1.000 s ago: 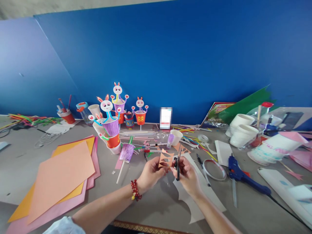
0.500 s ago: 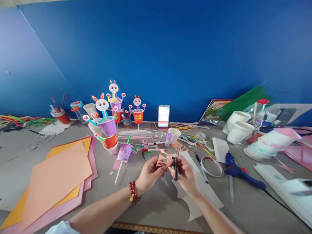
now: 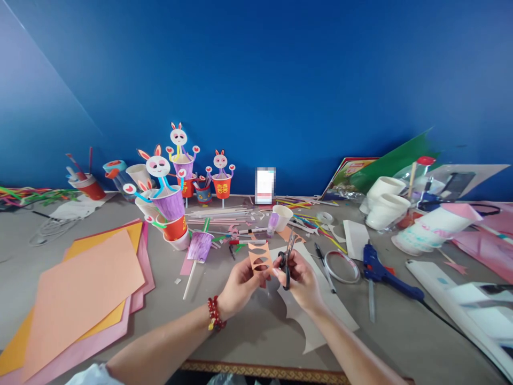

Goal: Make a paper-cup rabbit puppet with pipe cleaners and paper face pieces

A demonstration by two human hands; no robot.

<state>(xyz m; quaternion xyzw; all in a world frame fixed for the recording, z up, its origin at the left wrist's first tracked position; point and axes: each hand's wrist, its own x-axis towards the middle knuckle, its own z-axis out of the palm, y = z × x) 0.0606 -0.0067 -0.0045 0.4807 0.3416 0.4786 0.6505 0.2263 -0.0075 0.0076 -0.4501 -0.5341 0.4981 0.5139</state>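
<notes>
Orange paper (image 3: 260, 255) pierced with leaf-shaped holes is held upright above a gray worktable (image 3: 256, 342), its lower edge pinched between the thumb and fingers of a left hand (image 3: 239, 286). Just beside it, a right hand (image 3: 302, 279), fingers curled closed, grips black-handled scissors (image 3: 288, 255), blades pointing up and away. A scallop-edged white sheet (image 3: 324, 315) lies beneath the right hand, near a blue glue gun (image 3: 393, 279).

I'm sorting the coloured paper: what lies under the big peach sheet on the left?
Edges of an orange-yellow sheet and pink paper stick out beneath the peach sheet. Their middles, and anything lying wholly underneath, are covered.
</notes>
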